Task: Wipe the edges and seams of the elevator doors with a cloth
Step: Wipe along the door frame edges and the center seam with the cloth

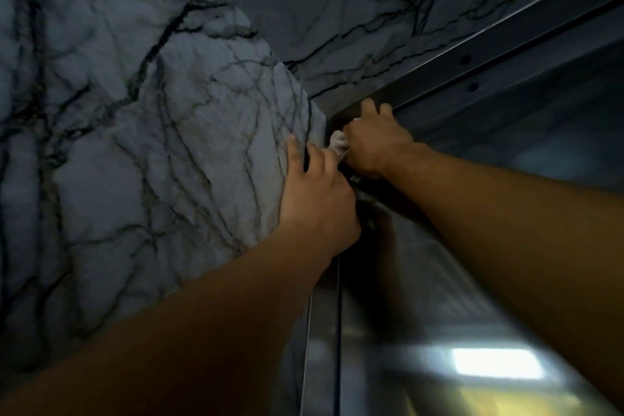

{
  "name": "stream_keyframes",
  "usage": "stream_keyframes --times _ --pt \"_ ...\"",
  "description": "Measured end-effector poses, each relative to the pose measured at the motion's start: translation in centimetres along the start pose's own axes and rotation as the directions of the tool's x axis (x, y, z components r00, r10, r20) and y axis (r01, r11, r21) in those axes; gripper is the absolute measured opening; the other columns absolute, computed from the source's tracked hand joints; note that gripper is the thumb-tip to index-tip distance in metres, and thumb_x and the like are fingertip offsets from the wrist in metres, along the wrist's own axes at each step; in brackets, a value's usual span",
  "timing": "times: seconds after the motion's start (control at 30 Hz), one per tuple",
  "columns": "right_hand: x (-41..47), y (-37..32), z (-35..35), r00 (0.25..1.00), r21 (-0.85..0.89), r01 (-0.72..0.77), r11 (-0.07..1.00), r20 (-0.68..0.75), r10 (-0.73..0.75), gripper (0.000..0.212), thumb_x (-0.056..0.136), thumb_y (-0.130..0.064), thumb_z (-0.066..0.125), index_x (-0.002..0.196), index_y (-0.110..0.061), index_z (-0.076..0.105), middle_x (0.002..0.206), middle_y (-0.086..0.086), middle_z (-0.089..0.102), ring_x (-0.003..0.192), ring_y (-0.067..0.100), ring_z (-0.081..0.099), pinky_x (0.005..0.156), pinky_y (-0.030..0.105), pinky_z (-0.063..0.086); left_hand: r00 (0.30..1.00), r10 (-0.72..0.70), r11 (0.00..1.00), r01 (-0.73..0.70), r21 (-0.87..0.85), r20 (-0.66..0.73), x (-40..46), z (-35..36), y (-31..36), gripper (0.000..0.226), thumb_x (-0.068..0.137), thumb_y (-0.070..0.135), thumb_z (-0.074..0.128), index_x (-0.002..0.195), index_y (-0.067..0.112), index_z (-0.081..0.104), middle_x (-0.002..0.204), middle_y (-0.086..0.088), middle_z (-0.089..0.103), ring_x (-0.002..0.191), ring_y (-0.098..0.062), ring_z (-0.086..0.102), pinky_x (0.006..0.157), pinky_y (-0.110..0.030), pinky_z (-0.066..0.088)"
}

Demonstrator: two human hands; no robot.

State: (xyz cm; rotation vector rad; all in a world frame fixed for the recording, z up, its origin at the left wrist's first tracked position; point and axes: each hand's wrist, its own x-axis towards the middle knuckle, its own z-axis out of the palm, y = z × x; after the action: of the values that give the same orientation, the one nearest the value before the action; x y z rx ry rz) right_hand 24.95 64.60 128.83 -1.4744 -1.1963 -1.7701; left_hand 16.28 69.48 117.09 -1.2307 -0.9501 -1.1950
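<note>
I look up at the top left corner of a steel elevator door [422,280]. My right hand [374,142] is closed on a small white cloth [338,142] and presses it into the corner where the vertical seam [338,314] meets the dark top frame [489,54]. Just below, my left hand [317,192] rests flat on the edge of the marble wall, its fingers spread beside the seam and close to the cloth. Most of the cloth is hidden by my right hand.
Grey marble wall [152,128] with dark veins fills the left and wraps above the door [337,10]. The top frame has two small round holes [466,60]. A bright light reflects low on the door panel [496,363].
</note>
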Motion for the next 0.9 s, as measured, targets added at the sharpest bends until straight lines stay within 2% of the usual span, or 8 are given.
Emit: stream_keyframes --times 0.17,0.37,0.53,0.67,0.8,0.9 --pt "-1.0 -0.1 0.1 1.000 -0.039 -0.008 0.999 0.017 0.008 0.039 0.085 -0.033 0.063 0.119 -0.015 0.058 0.141 0.013 0.029 0.123 0.037 0.027 0.094 0.043 0.040 0.999 0.043 0.999 -0.042 -0.018 0.011 0.2 -0.2 0.1 0.076 0.091 0.059 0.036 0.144 0.005 0.044 0.156 -0.024 0.025 0.146 -0.042 0.017 0.115 -0.070 -0.005" --pt "-4.3 -1.4 -1.2 0.996 -0.005 -0.023 1.000 0.090 0.023 0.044 0.085 -0.029 0.068 0.125 -0.015 0.056 0.144 0.012 0.019 0.126 0.037 0.024 0.090 0.040 0.043 0.990 0.105 0.994 -0.101 -0.050 0.090 -2.2 -0.8 -0.3 0.074 0.092 0.054 0.038 0.145 0.002 0.041 0.155 -0.024 0.023 0.146 -0.042 0.015 0.120 -0.062 0.002" --pt "-6.7 -2.7 -1.6 0.994 0.048 -0.009 0.999 0.113 0.004 0.041 0.086 -0.025 0.067 0.125 -0.016 0.057 0.143 0.011 0.019 0.126 0.036 0.024 0.089 0.038 0.043 0.971 0.171 0.985 -0.173 -0.001 0.167 -4.4 -1.5 -1.3 0.076 0.093 0.051 0.032 0.152 0.004 0.028 0.159 -0.022 0.020 0.149 -0.040 0.010 0.118 -0.064 0.002" --pt "-8.6 -3.0 -1.8 0.995 0.069 0.001 0.998 0.097 -0.008 0.035 0.088 -0.026 0.062 0.122 -0.019 0.060 0.145 0.011 0.020 0.127 0.037 0.024 0.095 0.040 0.040 0.972 0.167 0.985 -0.173 0.024 0.167 -6.8 -2.4 -1.4 0.079 0.092 0.052 0.030 0.153 0.002 0.023 0.155 -0.020 0.025 0.148 -0.036 0.013 0.119 -0.062 0.005" --pt "-11.7 -3.1 -1.6 0.996 0.091 -0.002 0.996 0.085 -0.006 0.033 0.089 -0.030 0.063 0.121 -0.024 0.061 0.149 0.009 0.017 0.130 0.037 0.022 0.097 0.038 0.039 0.943 0.181 0.982 -0.190 0.005 0.280 -10.2 -4.3 -0.7 0.081 0.094 0.054 0.028 0.156 0.006 0.005 0.162 -0.018 0.012 0.152 -0.034 0.003 0.119 -0.063 0.000" --pt "-13.8 -3.5 -1.5 0.995 0.117 0.011 0.993 0.096 -0.023 0.034 0.088 -0.029 0.064 0.122 -0.024 0.060 0.151 0.010 0.014 0.132 0.039 0.020 0.093 0.037 0.043 0.932 0.194 0.976 -0.215 0.038 0.305 -12.8 -5.2 -0.6 0.079 0.095 0.056 0.023 0.156 0.008 0.007 0.163 -0.017 0.012 0.153 -0.033 0.003 0.117 -0.066 0.000"
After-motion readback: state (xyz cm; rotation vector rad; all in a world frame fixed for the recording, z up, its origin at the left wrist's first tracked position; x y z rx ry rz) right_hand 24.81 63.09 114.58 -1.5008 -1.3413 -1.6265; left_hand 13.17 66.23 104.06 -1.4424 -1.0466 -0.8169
